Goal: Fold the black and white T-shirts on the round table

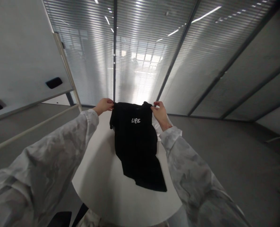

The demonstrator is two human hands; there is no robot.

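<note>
A black T-shirt (136,142) with white "LIFE" lettering hangs from both hands at its upper end, and its lower part lies on a white table (97,189). My left hand (104,106) pinches the shirt's upper left corner. At the upper right corner, my right hand (160,113) pinches the cloth between thumb and fingers. The fabric is stretched between the hands, while the lower end is skewed to the right with an uneven hem. Some white material (157,127) shows behind the shirt near my right wrist; I cannot make out what it is.
On the left stands a whiteboard (24,47) on a pale frame, with a black eraser-like block (54,83) on it. Glass partitions with blinds (140,47) rise beyond the table. Grey floor (213,148) extends to the right. Dark chair-like parts (60,219) sit at the lower left.
</note>
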